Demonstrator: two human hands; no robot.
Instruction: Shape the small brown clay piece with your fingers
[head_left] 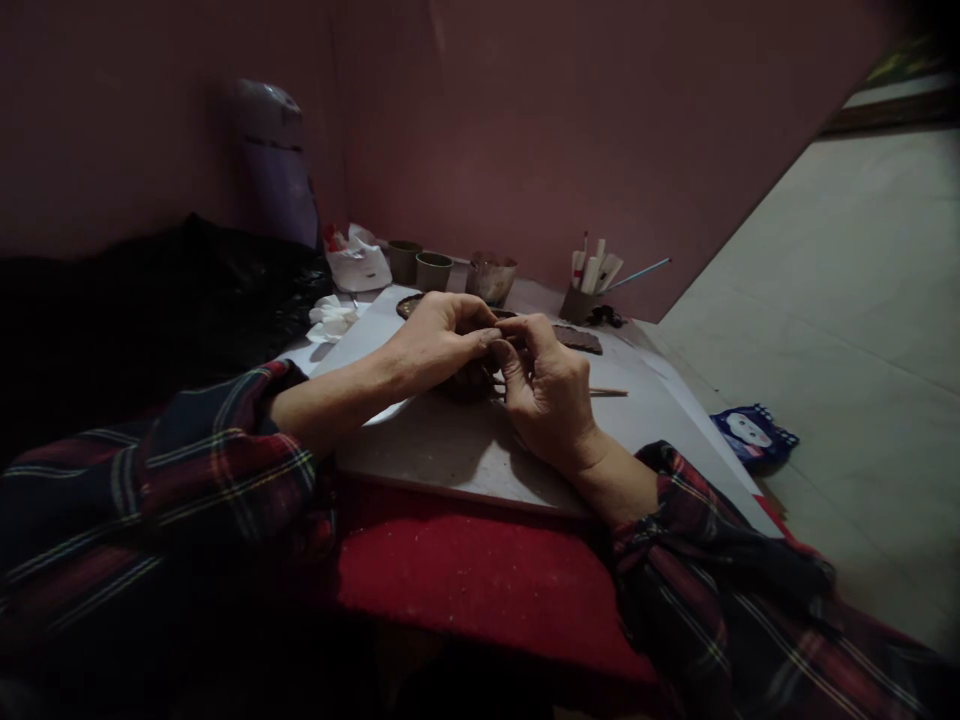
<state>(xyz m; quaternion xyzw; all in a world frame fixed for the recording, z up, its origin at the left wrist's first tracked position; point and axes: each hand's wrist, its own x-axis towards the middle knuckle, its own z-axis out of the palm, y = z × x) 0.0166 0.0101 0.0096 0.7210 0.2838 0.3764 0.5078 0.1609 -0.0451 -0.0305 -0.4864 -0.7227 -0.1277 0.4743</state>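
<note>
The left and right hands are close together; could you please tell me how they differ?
The left hand points its thumb rightward, while the right hand points its thumb upward. The right hand sits lower in the picture than the left hand. More bare forearm shows behind the left hand than behind the right hand. Both are bare, with fingertips close together; anything between them is unclear.

Head view, facing forward, downward; hands [553, 395] near
</note>
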